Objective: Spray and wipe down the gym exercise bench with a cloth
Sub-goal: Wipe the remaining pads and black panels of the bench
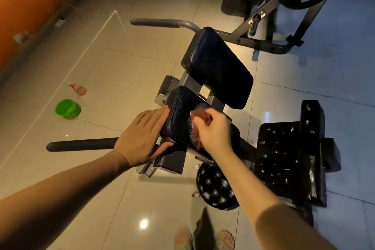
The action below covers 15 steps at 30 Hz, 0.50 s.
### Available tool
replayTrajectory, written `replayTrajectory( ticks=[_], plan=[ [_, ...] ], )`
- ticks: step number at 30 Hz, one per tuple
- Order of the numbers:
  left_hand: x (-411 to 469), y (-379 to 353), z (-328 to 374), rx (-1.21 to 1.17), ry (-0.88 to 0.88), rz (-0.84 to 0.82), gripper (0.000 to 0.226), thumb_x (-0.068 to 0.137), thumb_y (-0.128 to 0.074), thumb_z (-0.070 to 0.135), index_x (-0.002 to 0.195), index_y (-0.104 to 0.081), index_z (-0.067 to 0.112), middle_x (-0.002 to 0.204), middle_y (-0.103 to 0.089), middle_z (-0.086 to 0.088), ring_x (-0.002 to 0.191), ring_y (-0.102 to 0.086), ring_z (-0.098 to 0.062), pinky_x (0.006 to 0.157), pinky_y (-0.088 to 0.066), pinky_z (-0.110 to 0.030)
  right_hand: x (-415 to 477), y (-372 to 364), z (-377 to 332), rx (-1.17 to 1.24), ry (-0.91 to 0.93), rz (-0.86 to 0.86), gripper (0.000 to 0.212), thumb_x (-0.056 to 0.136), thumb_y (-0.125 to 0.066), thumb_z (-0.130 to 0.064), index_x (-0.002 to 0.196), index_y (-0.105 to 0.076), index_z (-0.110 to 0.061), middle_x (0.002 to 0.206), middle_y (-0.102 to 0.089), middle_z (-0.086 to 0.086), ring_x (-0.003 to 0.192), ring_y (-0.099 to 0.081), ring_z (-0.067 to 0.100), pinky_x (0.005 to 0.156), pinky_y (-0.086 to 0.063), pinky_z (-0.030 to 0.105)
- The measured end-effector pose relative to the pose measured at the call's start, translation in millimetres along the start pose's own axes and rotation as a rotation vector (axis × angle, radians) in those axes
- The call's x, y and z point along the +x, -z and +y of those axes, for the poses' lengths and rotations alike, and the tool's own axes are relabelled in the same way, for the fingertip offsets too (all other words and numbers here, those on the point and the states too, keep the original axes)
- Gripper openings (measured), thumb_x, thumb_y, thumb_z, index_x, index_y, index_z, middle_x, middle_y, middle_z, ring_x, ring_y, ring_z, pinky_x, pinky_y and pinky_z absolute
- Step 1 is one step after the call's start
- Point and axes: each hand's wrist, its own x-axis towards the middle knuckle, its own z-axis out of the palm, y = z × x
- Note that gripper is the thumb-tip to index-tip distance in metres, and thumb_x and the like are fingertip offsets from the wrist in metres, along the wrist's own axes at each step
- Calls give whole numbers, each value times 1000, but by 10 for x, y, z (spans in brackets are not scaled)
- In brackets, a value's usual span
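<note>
Two bare hands work on the lower black pad point(179, 116) of a gym bench, seen from above. Left hand point(142, 134) lies flat against the pad's left edge, fingers straight and together, thumb tucked just under the pad's near corner; it holds nothing. Right hand point(214, 133) is curled into a loose fist around a reddish cloth point(199, 114), which is pressed on the pad's top surface and looks blurred. A second, larger black pad point(217, 67) sits tilted just beyond the first. Grey-framed handlebars stick out to the left, one point(81, 145) near the left wrist and one point(154, 22) further off. On the tiled floor point(121, 71) to the left, well apart from the bench, stand a clear spray bottle point(79, 89) with a red top and, just beside it, a green bucket point(68, 108). Worn black padding point(284, 156) lies to the right. Bare toes point(225, 238) show at the bottom edge.
</note>
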Motion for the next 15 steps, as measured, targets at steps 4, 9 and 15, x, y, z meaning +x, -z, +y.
replayTrajectory(
  ticks=[4, 9, 15],
  plan=[
    [-10, 1, -16, 0, -26, 14, 91, 100, -39, 68, 162, -15, 6, 163, -33, -19, 146, -37, -32, 123, -27, -47, -338, 256, 608, -201, -125, 59, 6, 91, -72, -26, 96, -71, -23, 90, -72, -3, 91, -68, 20, 86, -57, 40],
    [-10, 16, -23, 16, -32, 11, 90, 101, -35, 68, 163, -14, 7, 163, -32, -17, 147, -36, -31, 125, -24, -45, 139, 261, 393, -181, -200, 172, 12, 92, -73, -19, 101, -74, -11, 93, -72, 3, 89, -69, 24, 71, -56, 30],
    [-34, -4, -46, 7, -44, 37, 87, 102, -32, 68, 162, -17, 7, 163, -33, -17, 146, -36, -30, 124, -24, -44, -274, -27, 146, 6, -80, 100, 11, 94, -70, -20, 106, -70, -22, 97, -67, -10, 89, -63, 8, 79, -55, 24]
  ],
)
